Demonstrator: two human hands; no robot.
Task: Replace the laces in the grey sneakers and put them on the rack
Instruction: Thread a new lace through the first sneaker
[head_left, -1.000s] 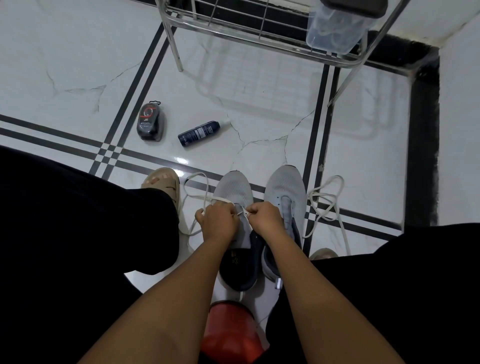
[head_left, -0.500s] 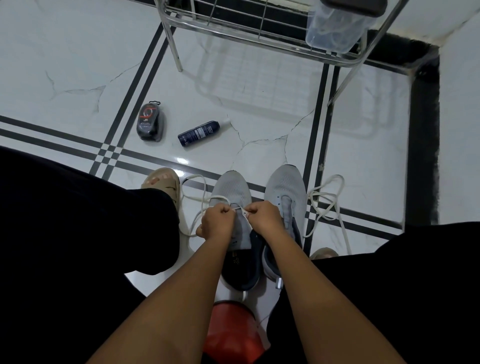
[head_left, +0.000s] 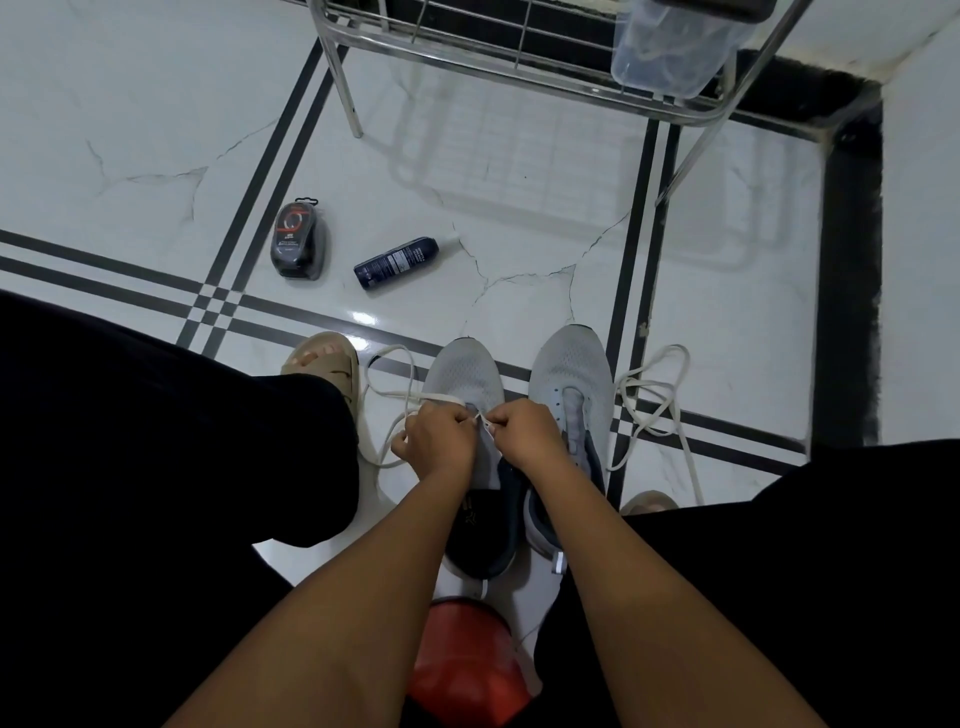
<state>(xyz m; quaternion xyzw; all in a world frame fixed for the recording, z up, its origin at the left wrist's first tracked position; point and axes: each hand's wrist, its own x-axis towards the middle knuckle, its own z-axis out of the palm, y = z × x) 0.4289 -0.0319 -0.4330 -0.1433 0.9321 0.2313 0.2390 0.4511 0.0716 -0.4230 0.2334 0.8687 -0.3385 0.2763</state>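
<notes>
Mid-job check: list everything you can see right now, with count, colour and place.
grey sneakers: two, grey, side by side on floor centre, no laces threaded in right one
left lace: one, white, at left sneaker
loose lace: one, white, floor right of sneakers
rack: one, metal, top
clear box: one, on rack
spray bottle: one, dark blue, lying on floor
polish case: one, black, left of bottle
red stool: one, bottom centre
sandals: two, tan, on feet
left hand: pinching lace
right hand: pinching lace
</notes>
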